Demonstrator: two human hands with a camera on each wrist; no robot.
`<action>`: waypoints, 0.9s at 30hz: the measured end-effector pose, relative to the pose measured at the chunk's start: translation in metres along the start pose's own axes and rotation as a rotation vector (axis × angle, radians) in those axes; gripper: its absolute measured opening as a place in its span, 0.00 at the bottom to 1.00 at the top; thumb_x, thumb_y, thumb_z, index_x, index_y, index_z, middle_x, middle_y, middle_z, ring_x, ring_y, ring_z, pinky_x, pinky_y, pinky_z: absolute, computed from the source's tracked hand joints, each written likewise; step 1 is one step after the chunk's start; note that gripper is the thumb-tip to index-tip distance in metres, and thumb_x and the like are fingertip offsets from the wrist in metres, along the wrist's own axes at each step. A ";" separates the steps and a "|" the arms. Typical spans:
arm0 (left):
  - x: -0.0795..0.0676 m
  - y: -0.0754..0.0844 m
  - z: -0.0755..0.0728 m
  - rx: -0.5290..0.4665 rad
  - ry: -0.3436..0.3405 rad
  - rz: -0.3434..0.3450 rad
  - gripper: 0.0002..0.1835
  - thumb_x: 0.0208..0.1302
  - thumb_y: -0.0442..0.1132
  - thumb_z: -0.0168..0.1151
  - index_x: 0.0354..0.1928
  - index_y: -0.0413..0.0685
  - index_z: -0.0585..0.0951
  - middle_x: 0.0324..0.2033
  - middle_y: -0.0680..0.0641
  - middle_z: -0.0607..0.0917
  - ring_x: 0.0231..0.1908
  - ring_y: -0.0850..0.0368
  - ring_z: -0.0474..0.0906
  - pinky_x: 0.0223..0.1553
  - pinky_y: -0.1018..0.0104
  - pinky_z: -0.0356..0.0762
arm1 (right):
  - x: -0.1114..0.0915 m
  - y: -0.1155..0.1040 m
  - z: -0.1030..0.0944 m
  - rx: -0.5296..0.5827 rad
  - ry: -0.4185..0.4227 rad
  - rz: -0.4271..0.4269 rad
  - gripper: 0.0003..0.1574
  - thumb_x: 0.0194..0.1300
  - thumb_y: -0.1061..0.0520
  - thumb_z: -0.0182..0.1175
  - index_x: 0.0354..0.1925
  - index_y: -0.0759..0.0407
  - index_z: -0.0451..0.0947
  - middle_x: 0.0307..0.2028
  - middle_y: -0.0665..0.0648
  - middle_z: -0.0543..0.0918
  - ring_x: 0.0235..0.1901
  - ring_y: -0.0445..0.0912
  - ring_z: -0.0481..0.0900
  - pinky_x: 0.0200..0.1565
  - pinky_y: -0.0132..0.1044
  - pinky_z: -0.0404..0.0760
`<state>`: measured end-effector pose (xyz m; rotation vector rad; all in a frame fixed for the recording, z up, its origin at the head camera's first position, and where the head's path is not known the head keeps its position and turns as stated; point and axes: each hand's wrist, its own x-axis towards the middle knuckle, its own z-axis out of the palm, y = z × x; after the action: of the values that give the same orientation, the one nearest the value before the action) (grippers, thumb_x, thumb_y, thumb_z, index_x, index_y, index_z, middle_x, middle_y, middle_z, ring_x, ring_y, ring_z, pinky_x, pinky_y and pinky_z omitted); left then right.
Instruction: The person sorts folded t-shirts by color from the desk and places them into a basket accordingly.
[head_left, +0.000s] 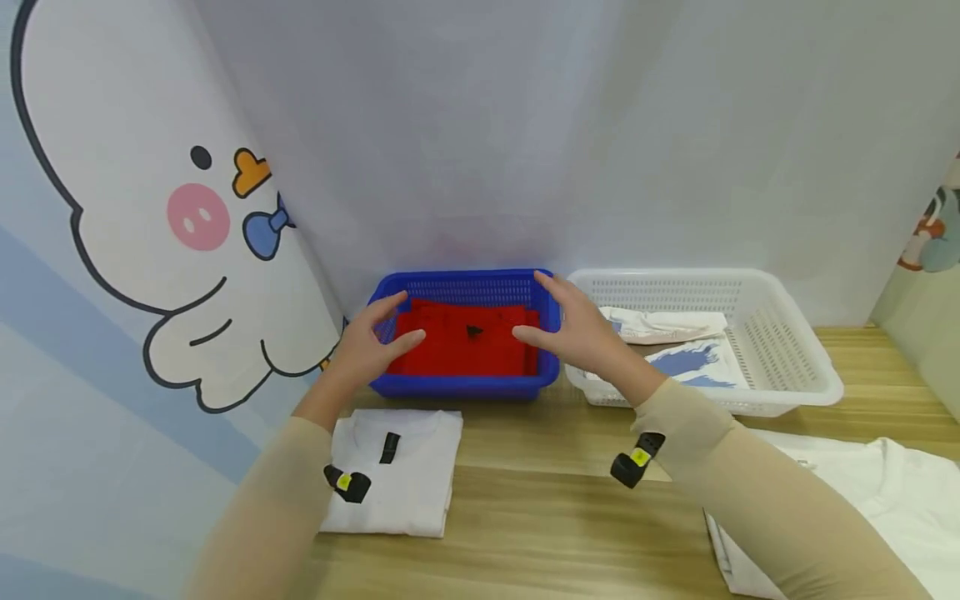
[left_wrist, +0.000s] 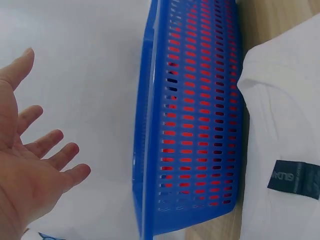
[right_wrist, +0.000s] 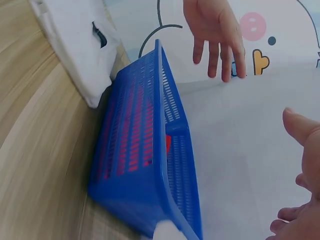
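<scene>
A blue plastic basket (head_left: 465, 386) with slotted walls stands against the back wall, holding folded red cloth (head_left: 457, 346) with a small dark mark near its top. Over the basket's left end is my left hand (head_left: 375, 337), fingers spread and nothing in its grasp. My right hand (head_left: 573, 325) hovers above the right end, its thumb pointing inward toward the other hand. Both wrist views show the hands higher than the basket rim, apart from the cloth. In front of the basket lies a folded white T-shirt (head_left: 420, 479) with a dark neck label (left_wrist: 295, 178).
To the right, a white basket (head_left: 787, 333) contains folded white garments (head_left: 693, 364) with blue print. Another white T-shirt (head_left: 900, 492) lies at the front right, partly beneath my right forearm. A cartoon-printed sheet (head_left: 135, 125) borders the left of the wooden table (head_left: 547, 533).
</scene>
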<state>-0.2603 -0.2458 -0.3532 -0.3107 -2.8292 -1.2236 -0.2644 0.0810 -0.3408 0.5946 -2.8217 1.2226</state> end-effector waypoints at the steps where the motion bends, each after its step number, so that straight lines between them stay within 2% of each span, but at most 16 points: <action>1: -0.006 0.002 -0.001 0.008 0.000 0.024 0.43 0.58 0.64 0.62 0.74 0.62 0.59 0.72 0.48 0.59 0.70 0.46 0.55 0.61 0.40 0.64 | -0.007 0.002 -0.005 -0.031 0.008 -0.016 0.58 0.57 0.30 0.62 0.76 0.42 0.47 0.75 0.58 0.47 0.72 0.60 0.46 0.62 0.66 0.58; 6: -0.040 0.005 -0.005 0.085 0.013 0.138 0.42 0.61 0.57 0.64 0.74 0.57 0.60 0.72 0.46 0.59 0.71 0.45 0.51 0.62 0.35 0.58 | -0.044 0.014 -0.026 -0.136 0.037 -0.091 0.59 0.56 0.30 0.64 0.76 0.43 0.47 0.75 0.60 0.47 0.72 0.62 0.45 0.61 0.68 0.59; 7: -0.046 0.003 -0.005 0.108 0.021 0.159 0.42 0.61 0.57 0.64 0.73 0.56 0.60 0.72 0.46 0.60 0.71 0.44 0.52 0.62 0.34 0.58 | -0.052 0.017 -0.029 -0.147 0.044 -0.103 0.60 0.55 0.31 0.65 0.76 0.43 0.47 0.74 0.61 0.47 0.70 0.62 0.52 0.59 0.67 0.62; 9: -0.060 0.002 -0.003 0.148 0.039 0.198 0.42 0.60 0.56 0.65 0.73 0.54 0.61 0.71 0.45 0.61 0.70 0.44 0.53 0.60 0.33 0.60 | -0.068 0.024 -0.034 -0.161 0.050 -0.121 0.59 0.55 0.33 0.66 0.76 0.44 0.48 0.74 0.62 0.48 0.70 0.63 0.53 0.59 0.67 0.62; 13: -0.084 0.001 0.008 0.241 0.072 0.257 0.43 0.58 0.56 0.67 0.73 0.53 0.62 0.70 0.43 0.62 0.68 0.41 0.57 0.59 0.34 0.63 | -0.105 0.039 -0.048 -0.175 0.064 -0.121 0.59 0.55 0.36 0.68 0.76 0.44 0.49 0.74 0.61 0.49 0.69 0.63 0.52 0.57 0.71 0.61; 14: -0.090 0.001 0.012 0.266 0.075 0.270 0.44 0.57 0.56 0.68 0.73 0.53 0.62 0.70 0.43 0.62 0.68 0.41 0.57 0.59 0.35 0.63 | -0.115 0.043 -0.052 -0.181 0.068 -0.113 0.59 0.55 0.36 0.68 0.76 0.43 0.49 0.74 0.60 0.49 0.71 0.63 0.46 0.57 0.73 0.58; 17: -0.105 0.004 0.025 0.333 0.078 0.305 0.46 0.54 0.57 0.70 0.73 0.54 0.62 0.69 0.41 0.62 0.68 0.40 0.57 0.59 0.36 0.63 | -0.147 0.058 -0.065 -0.182 0.089 -0.107 0.60 0.55 0.41 0.70 0.76 0.44 0.49 0.74 0.60 0.48 0.71 0.65 0.45 0.54 0.75 0.57; 22: -0.114 0.016 0.052 0.400 0.073 0.377 0.48 0.53 0.61 0.69 0.73 0.55 0.61 0.69 0.41 0.63 0.68 0.41 0.57 0.62 0.37 0.60 | -0.195 0.088 -0.088 -0.153 0.159 -0.094 0.60 0.51 0.51 0.74 0.75 0.45 0.52 0.74 0.62 0.51 0.70 0.68 0.47 0.51 0.77 0.55; 27: -0.117 0.034 0.082 0.470 0.050 0.432 0.48 0.53 0.66 0.65 0.73 0.54 0.62 0.68 0.42 0.65 0.67 0.40 0.59 0.65 0.40 0.56 | -0.237 0.122 -0.107 -0.193 0.219 -0.028 0.60 0.50 0.54 0.75 0.75 0.48 0.53 0.74 0.64 0.50 0.69 0.71 0.46 0.53 0.78 0.48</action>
<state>-0.1359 -0.1832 -0.3987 -0.7883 -2.6887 -0.4645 -0.1012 0.3126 -0.3888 0.4586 -2.6942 0.9323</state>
